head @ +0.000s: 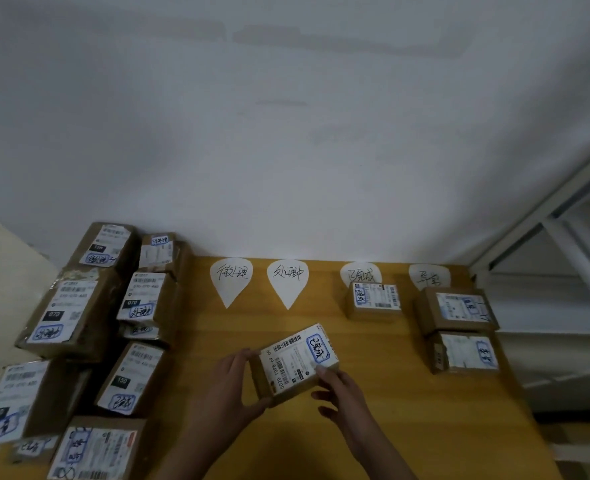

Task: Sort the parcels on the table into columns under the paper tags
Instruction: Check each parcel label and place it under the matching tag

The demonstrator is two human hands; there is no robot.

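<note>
Both grips are clamped on the small parcel: the left hand wraps its nine o'clock end, and the right hand pinches the five o'clock corner, holding it over the middle of the table. It looks like a light, stiff carton with a slick label on top. The bare cardboard ends seem the surest hold.

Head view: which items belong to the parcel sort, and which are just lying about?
In the job: held parcel, left hand, right hand, paper tags, unsorted pile, placed parcels, table.
Lying about: white frame, wall.
</note>
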